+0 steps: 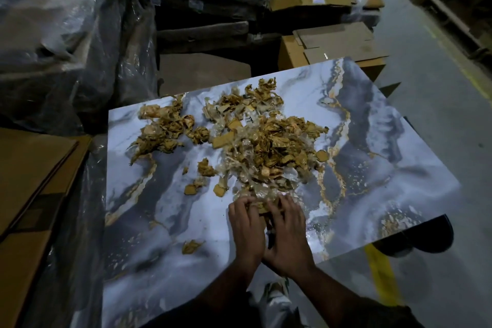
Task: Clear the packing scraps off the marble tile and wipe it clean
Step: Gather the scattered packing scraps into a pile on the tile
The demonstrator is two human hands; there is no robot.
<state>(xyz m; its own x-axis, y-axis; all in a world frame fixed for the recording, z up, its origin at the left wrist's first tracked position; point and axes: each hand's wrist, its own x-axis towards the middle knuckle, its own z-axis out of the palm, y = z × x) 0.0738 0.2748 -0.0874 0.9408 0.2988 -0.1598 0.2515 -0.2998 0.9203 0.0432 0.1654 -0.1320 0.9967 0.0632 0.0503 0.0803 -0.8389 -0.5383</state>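
At far left lies a flat cardboard sheet, its edge just beside the tile. Behind it rise plastic-wrapped stacks, too blurred to count. One marble tile fills the middle of the view, lying flat: white and grey swirls with gold veins, glossy, its right corner hanging out over the grey floor.

The scraps sit on the tile's far half in three loose heaps. A left heap of crumpled tan tape and paper lies near the tile's left edge. A smaller far heap lies close to the back edge. The big heap, tan cardboard bits tangled with clear film, spreads across the middle. Between the left heap and the big one lie about four stray bits. One lone scrap rests apart on the near side, left of the hands.

Two hands work side by side at the near edge of the big heap. The left hand has its fingers curled down onto the scraps; the right hand touches it, fingers likewise curled over the film and cardboard, the two gathering a clump between them.

Right of the tile, brown cartons stand behind it, and a yellow line runs along the floor.
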